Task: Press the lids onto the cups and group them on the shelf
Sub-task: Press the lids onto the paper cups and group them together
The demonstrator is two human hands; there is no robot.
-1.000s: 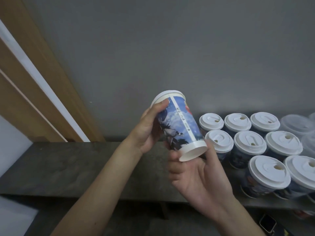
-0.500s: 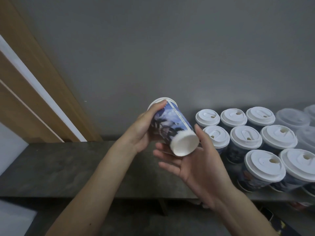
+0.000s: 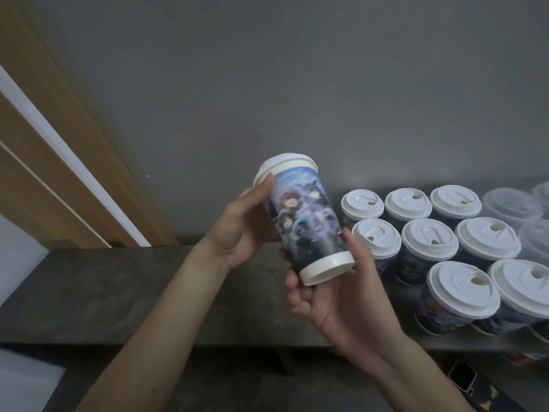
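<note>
Cup: lidded, tilted, aloft just left of grouped cups.
Left hand: fingers curl round its top.
Right hand: fingers clasp its base.
Risk: tilted set-down may topple that group.

No writing, brand, number or sign can be read here. The cup carries a printed picture of cartoon figures against a blue sky, and any lettering on it is too blurred to make out. The white lids show only moulded shapes, nothing legible.
</note>
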